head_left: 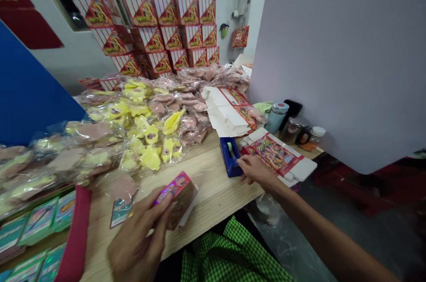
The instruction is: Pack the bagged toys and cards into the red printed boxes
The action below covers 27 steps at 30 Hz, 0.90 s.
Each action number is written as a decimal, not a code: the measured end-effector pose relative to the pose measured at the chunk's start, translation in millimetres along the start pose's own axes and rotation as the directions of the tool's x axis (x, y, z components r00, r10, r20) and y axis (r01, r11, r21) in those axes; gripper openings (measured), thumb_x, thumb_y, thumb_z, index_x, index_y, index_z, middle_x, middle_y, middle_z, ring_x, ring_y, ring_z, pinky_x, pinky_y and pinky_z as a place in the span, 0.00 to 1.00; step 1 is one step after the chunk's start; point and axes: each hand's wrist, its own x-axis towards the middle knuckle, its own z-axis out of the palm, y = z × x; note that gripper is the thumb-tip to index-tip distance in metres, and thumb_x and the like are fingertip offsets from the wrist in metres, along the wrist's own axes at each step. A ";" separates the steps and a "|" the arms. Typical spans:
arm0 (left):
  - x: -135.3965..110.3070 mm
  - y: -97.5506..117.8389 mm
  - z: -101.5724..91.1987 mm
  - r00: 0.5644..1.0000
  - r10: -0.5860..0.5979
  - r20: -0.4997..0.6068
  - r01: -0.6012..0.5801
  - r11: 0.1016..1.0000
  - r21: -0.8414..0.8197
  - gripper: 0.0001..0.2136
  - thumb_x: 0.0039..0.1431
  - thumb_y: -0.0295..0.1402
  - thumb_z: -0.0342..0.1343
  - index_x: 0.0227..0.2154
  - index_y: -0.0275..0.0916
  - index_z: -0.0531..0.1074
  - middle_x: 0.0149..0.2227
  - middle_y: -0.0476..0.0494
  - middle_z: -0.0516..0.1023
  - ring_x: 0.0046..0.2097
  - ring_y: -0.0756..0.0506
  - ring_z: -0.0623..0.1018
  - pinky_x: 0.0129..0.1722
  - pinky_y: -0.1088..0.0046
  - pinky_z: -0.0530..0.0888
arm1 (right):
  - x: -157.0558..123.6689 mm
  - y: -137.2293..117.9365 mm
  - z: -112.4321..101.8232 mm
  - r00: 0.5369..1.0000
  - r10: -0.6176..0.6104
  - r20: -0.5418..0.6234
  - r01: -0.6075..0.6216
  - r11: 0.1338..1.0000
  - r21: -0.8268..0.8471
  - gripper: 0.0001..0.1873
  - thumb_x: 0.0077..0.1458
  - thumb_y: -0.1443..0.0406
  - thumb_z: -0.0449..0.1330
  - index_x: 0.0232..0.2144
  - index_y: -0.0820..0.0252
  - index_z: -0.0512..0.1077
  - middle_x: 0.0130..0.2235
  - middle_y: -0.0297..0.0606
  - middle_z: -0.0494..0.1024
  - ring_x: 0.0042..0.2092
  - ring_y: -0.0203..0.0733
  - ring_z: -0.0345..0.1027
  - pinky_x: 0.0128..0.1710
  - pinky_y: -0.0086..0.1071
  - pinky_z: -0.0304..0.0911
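Note:
My left hand (141, 228) is closed around a small cardboard box (181, 200). The box has a shiny pink-red printed face, a brown side and a white flap sticking out, and it is tilted just above the table's front edge. At the near end of a blue tape dispenser (229, 168), my right hand (254, 168) has thumb and finger pinched together on the end of the tape (234, 156). A picture card (120, 212) lies left of the box, partly under a bagged pink piece (123, 188).
Bagged yellow plush figures (150, 157) and pink pieces (196, 129) heap across the table. Printed boxes (143, 9) are stacked behind. Flattened cartons (276, 153), a blue tumbler (277, 117) and a jar (316, 135) stand right. A red-edged tray (78, 228) holds cards at left.

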 end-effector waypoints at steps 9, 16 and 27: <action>2.7 11.3 24.2 0.998 0.046 0.042 -0.047 0.999 0.006 0.14 0.63 0.21 0.60 0.50 0.40 0.75 0.52 0.42 0.79 0.48 0.45 0.82 0.44 0.72 0.82 | -9.3 -8.5 4.7 0.999 0.006 0.036 -0.013 0.981 0.193 0.06 0.65 0.63 0.53 0.34 0.57 0.65 0.31 0.32 0.76 0.31 0.38 0.79 0.26 0.24 0.69; 11.3 8.1 20.0 0.995 0.073 0.060 -0.077 0.996 0.052 0.11 0.66 0.22 0.57 0.47 0.39 0.76 0.50 0.43 0.80 0.46 0.47 0.83 0.51 0.71 0.80 | 2.9 2.3 -11.4 0.998 -0.055 0.020 0.051 0.989 0.141 0.08 0.59 0.63 0.56 0.29 0.56 0.64 0.27 0.30 0.72 0.28 0.38 0.74 0.26 0.27 0.67; 18.4 2.7 20.0 0.994 0.111 0.003 -0.111 0.994 0.018 0.09 0.61 0.20 0.62 0.43 0.36 0.77 0.47 0.39 0.83 0.44 0.46 0.83 0.49 0.69 0.78 | -3.5 48.8 -4.5 0.944 -0.290 -0.156 0.276 0.956 -0.103 0.12 0.47 0.58 0.56 0.17 0.54 0.61 0.35 0.42 0.75 0.51 0.53 0.69 0.51 0.44 0.63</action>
